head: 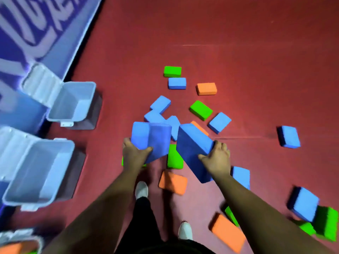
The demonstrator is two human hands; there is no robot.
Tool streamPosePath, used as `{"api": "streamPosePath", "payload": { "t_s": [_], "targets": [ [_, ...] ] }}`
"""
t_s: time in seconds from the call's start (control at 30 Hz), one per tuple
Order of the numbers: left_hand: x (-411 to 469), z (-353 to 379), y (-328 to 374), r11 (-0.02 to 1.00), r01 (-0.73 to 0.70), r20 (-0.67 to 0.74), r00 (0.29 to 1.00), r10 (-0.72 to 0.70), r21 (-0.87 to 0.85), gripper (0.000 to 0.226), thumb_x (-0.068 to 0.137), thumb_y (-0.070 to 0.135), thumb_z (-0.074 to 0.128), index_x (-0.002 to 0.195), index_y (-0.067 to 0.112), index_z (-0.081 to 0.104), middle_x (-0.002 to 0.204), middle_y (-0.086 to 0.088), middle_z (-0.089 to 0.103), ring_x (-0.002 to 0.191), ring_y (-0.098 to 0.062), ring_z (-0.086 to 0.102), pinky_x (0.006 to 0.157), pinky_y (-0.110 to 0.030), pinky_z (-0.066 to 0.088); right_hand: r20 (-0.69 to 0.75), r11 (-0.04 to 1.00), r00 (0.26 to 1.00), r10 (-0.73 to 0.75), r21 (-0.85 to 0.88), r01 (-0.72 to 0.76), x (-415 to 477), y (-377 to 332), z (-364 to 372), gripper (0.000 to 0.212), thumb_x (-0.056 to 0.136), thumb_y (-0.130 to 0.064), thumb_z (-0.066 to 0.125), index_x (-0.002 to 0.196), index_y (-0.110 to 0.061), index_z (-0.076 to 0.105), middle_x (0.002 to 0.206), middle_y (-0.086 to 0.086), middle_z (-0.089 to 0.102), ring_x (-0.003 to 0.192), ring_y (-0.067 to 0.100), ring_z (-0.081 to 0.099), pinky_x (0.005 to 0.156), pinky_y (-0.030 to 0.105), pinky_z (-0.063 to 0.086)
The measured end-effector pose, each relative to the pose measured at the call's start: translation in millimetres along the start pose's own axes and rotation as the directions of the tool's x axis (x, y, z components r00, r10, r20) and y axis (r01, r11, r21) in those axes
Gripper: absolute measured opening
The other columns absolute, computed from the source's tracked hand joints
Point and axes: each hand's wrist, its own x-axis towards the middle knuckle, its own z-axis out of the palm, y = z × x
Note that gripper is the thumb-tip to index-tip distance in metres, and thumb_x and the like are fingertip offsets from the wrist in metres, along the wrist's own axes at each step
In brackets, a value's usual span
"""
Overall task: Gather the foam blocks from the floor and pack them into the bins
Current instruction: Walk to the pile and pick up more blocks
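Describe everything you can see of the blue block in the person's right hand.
The blue block is a plain rectangular brick, matte and foam-like, darker on its broad near face. It is held up, tilted, its long side running diagonally. The right hand grips its right edge, thumb on the broad face, fingers over the far side.

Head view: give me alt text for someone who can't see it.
The left hand grips one blue foam block and the right hand a second blue block, above a red floor strewn with blue, green and orange loose blocks. Two open, empty grey bins stand at left beside a blue banner.
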Motion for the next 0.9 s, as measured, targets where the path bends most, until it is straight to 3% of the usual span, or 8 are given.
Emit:
{"api": "streamPosePath", "payload": {
  "t_s": [0.13,0.23,0.33,0.43,0.53,0.77,0.9],
  "targets": [
    [-48.3,-69.2,-56.3,0.995,0.092,-0.143,0.985,-0.094,-0.025,0.070,0.053,0.022,0.092,0.103,0.010,0.045,0.105,-0.015,0.054,0.095,-0.031,0.057,0.081,-0.042,0.047,0.106,0.983,0.978,-0.181,-0.017,0.184,-33.7,-35.3,27.2,0.059,0.067,-0.032,0.075,0.112,-0.002,0.050,0.113,0.018,0.051,0.108,0.041,0.047,0.095,0.047,0.040],
    [-88.8,-130.3,-103.4,0.976,0.201,-0.280,0.936,-0.216,-0.078,0.075,0.046,0.040,0.085,0.101,0.015,0.041,0.105,-0.014,0.053,0.098,-0.031,0.055,0.085,-0.046,0.047,0.198,0.941,0.924,-0.328,-0.021,0.338,-69.2,-78.2,57.0,0.065,0.065,-0.037,0.078,0.113,-0.002,0.051,0.115,0.020,0.052,0.111,0.042,0.048,0.098,0.048,0.041],
    [-127.0,-193.7,-155.4,0.938,0.317,-0.403,0.847,-0.346,-0.139,0.086,0.039,0.052,0.080,0.106,0.012,0.043,0.109,-0.016,0.054,0.102,-0.034,0.056,0.089,-0.050,0.048,0.275,0.880,0.851,-0.447,-0.036,0.474,-116.3,-130.4,88.2,0.066,0.064,-0.040,0.079,0.113,-0.004,0.052,0.116,0.019,0.053,0.113,0.041,0.049,0.098,0.047,0.042],
    [-165.9,-254.4,-200.3,0.896,0.414,-0.504,0.747,-0.434,-0.158,0.083,0.050,0.037,0.092,0.111,0.005,0.045,0.112,-0.018,0.054,0.104,-0.038,0.055,0.089,-0.051,0.048,0.338,0.796,0.750,-0.568,-0.008,0.606,-171.4,-183.2,122.2,0.063,0.067,-0.039,0.076,0.114,-0.003,0.053,0.115,0.019,0.053,0.110,0.042,0.049,0.097,0.047,0.042],
    [-206.8,-307.3,-248.5,0.854,0.477,-0.590,0.635,-0.498,-0.207,0.077,0.056,0.030,0.091,0.113,0.003,0.045,0.113,-0.018,0.053,0.105,-0.038,0.054,0.089,-0.049,0.046,0.388,0.704,0.647,-0.657,0.006,0.711,-232.2,-235.0,162.2,0.062,0.067,-0.037,0.077,0.111,-0.001,0.053,0.113,0.020,0.054,0.108,0.042,0.050,0.097,0.046,0.040],
    [-291.8,-428.3,-374.2,0.734,0.546,-0.633,0.412,-0.655,-0.404,0.082,0.050,0.036,0.088,0.114,0.007,0.046,0.111,-0.014,0.052,0.104,-0.036,0.055,0.089,-0.047,0.047,0.492,0.546,0.439,-0.752,0.091,0.833,-394.5,-331.1,270.6,0.059,0.067,-0.036,0.076,0.111,-0.003,0.054,0.112,0.018,0.055,0.108,0.038,0.050,0.099,0.041,0.038],
    [-319.3,-497.8,-442.8,0.684,0.584,-0.626,0.349,-0.698,-0.437,0.079,0.056,0.032,0.090,0.116,0.007,0.045,0.116,-0.016,0.054,0.106,-0.037,0.055,0.089,-0.047,0.048,0.551,0.534,0.391,-0.737,0.122,0.836,-470.4,-362.6,327.4,0.062,0.068,-0.038,0.075,0.115,-0.005,0.053,0.114,0.014,0.055,0.113,0.034,0.048,0.100,0.037,0.036]
  ]
}}
